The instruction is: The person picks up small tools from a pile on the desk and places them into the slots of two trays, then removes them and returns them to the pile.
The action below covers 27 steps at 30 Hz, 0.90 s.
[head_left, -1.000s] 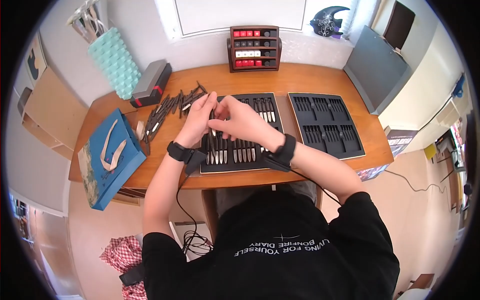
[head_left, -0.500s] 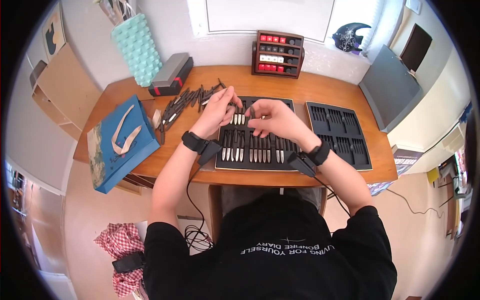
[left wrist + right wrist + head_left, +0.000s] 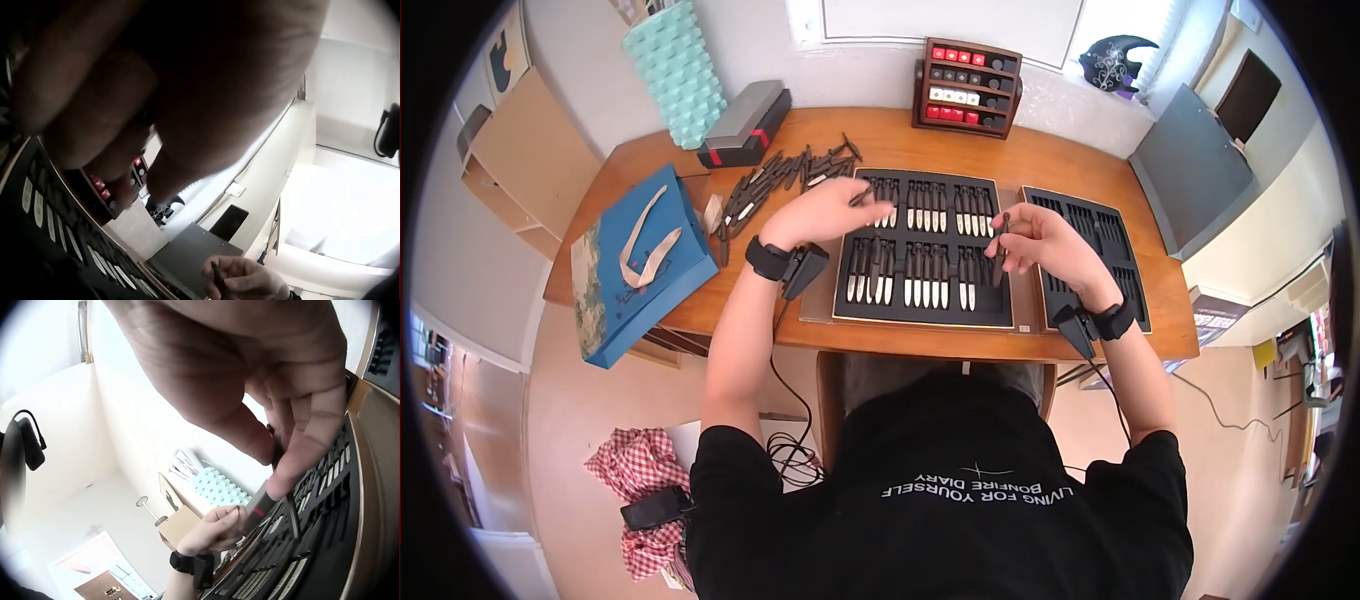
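My right hand [image 3: 1048,245] pinches a small dark knife [image 3: 1001,250] between thumb and fingers. The knife points down over the right end of the near row in the black tray [image 3: 920,235]. Knives with dark handles and silvery blades lie in groups in that tray's slots, blades toward me. Over the tray's far left corner is my left hand [image 3: 825,210], fingers curled, with a dark slim piece [image 3: 861,194] showing between them. The right wrist view shows the pinched knife [image 3: 293,515] slanting down toward the slots.
Left of the tray a loose heap of dark pieces [image 3: 775,185] lies on the wooden desk [image 3: 870,130]. A second black slotted tray [image 3: 1107,235] is on the right. Around them stand a blue gift bag [image 3: 640,265], a grey box [image 3: 748,125] and a small wooden rack [image 3: 967,88].
From close together over the tray, my hands have moved apart. The right hand has gone right with the small dark knife; the left has stayed near the tray's far left.
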### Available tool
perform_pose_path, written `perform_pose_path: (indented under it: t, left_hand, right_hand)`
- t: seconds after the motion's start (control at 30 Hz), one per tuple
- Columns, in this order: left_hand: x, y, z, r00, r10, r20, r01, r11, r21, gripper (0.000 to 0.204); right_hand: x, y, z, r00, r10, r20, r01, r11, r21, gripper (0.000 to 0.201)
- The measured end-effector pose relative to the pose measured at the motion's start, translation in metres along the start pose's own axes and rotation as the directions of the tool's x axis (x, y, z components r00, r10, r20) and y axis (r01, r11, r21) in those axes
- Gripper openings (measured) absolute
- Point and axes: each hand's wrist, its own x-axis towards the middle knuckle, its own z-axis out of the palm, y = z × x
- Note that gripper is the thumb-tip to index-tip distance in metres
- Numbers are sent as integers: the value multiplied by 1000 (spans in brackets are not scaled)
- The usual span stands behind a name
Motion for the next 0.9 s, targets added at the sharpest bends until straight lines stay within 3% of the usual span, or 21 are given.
perform_pose_path:
  t: [0.1,0.23,0.33,0.4,0.8,0.87,0.9]
  left_hand:
    - [-5,13,2,948,-148,283,91,975,205,46]
    - [-8,18,3,935,-132,329,61,974,218,37]
    - [-6,14,3,929,-125,349,54,977,207,34]
    - [-7,11,4,935,-103,340,44,983,177,29]
    - [-4,10,5,985,9,172,29,975,-219,22]
    - [-7,25,0,980,-60,192,108,961,-254,15]
    - [-5,17,3,980,-47,195,105,947,-303,12]
  right_hand:
    - [0,9,-2,999,40,24,-40,999,24,14]
    - [2,14,4,995,100,18,-100,995,8,15]
    - [4,12,11,988,152,-10,-152,987,-46,17]
    - [7,12,17,977,182,-108,-202,957,-207,20]
    - [-5,-1,19,966,67,-249,-146,939,-312,28]
    - [-13,6,19,937,-335,-102,172,694,-700,22]
    - [-19,8,22,922,-384,-52,228,647,-728,20]
